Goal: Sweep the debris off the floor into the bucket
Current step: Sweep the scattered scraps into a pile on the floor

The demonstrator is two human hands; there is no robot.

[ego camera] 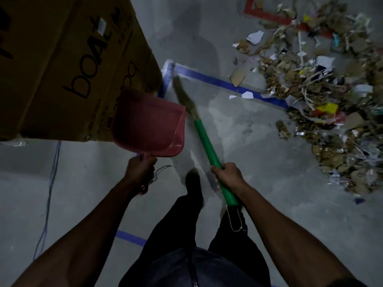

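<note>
**A:** How much room is there to move?

**B:** A broad stretch of bare grey concrete floor (pixel 259 162) lies open between the person's legs and the debris (pixel 323 90). The pile sits to the right and ahead, spreading to the right edge of the view. A large cardboard box (pixel 62 59) closes off the upper left; its lower edge hangs over the floor, and its corner sits just beside the dustpan (pixel 149 123).

**A:** Any lines on the floor?

**B:** Blue tape (pixel 217 81) runs from a corner near the box out to the debris, with scraps lying across it. A red tape corner (pixel 267 14) shows further back, and a thin cable (pixel 49 193) trails down the left side.

**A:** And the grips?

**B:** The left hand (pixel 141 168) is curled tight round the dustpan's handle, the pan raised and tilted. The right hand (pixel 228 175) is wrapped round the broom (pixel 207 141), on its green handle, which slants up-left to a blurred straw head near the tape corner.

**A:** Materials?

**B:** The dustpan is smooth pink plastic, scoop-shaped. The broom handle is a glossy green tube. The debris is torn cardboard, paper strips, and bits of yellow and red, ragged and loose. I can't see any bucket.
</note>
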